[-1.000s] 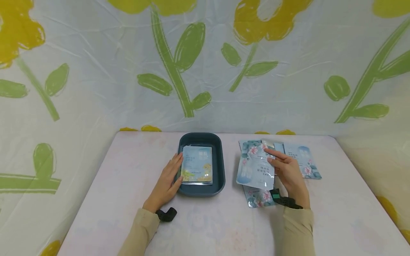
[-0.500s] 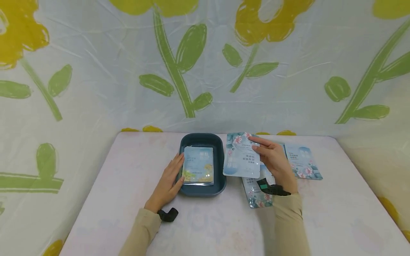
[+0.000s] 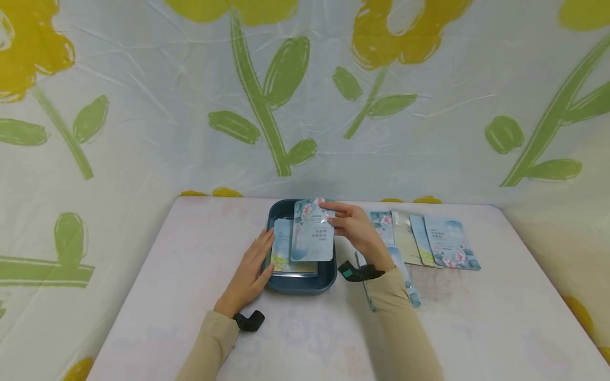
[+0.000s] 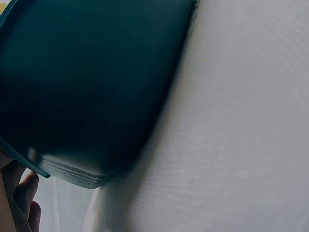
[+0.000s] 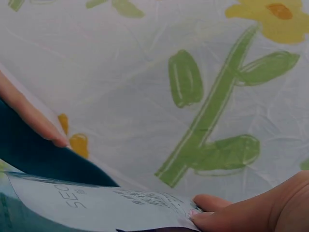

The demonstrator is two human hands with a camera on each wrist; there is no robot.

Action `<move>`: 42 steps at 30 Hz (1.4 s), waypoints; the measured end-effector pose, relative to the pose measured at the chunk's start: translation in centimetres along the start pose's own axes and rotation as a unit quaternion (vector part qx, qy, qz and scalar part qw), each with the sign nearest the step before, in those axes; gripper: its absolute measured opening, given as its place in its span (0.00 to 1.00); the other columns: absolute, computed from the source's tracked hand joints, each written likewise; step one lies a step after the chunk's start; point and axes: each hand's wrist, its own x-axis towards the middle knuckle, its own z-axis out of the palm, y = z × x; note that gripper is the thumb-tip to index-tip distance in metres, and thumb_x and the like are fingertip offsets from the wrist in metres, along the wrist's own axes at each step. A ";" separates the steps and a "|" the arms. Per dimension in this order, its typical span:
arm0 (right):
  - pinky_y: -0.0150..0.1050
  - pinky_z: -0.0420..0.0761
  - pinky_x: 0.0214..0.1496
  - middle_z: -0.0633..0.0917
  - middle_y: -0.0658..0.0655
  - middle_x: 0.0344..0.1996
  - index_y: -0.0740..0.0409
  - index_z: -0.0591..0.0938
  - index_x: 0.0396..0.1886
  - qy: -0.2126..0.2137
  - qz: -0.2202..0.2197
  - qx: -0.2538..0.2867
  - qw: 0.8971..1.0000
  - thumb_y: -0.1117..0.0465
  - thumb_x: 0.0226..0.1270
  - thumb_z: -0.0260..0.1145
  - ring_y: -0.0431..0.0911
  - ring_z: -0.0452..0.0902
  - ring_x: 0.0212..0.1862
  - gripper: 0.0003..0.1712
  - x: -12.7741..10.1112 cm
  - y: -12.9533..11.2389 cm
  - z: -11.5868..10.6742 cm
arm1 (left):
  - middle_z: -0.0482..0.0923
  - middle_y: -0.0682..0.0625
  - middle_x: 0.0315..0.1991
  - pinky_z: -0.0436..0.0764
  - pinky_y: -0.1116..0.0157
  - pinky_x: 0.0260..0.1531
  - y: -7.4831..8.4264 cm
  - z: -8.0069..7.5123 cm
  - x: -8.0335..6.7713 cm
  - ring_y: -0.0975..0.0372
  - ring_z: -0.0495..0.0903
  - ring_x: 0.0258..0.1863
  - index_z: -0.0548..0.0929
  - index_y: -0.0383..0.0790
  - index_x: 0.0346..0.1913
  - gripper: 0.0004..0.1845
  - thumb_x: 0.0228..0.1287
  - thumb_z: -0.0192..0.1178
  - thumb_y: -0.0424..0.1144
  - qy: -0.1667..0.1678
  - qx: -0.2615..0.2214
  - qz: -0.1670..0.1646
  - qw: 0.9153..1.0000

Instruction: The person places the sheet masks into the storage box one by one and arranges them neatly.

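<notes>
The floral sachet (image 3: 313, 236) is hanging over the tray (image 3: 329, 272), pinched in our right hand (image 3: 355, 228). Our left hand (image 3: 249, 272) is lying flat, fingers straight, against the tray's side.

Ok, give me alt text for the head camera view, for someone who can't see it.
A person's right hand holds a floral sachet over a dark blue tray that already holds a stack of sachets, while the left hand rests against the tray's left side. More sachets lie fanned on the white table to the right.

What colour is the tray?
The tray is dark teal blue, clearest in the head view.
</notes>
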 end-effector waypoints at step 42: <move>0.66 0.56 0.72 0.38 0.73 0.76 0.59 0.54 0.79 -0.008 0.060 -0.425 0.903 0.56 0.42 0.85 0.69 0.37 0.76 0.68 -0.5 6.1 8.8 | 0.49 0.47 0.79 0.50 0.42 0.73 0.0 0.0 0.0 0.48 0.46 0.78 0.56 0.34 0.77 0.35 0.70 0.52 0.39 -0.018 -0.005 -0.021 1.000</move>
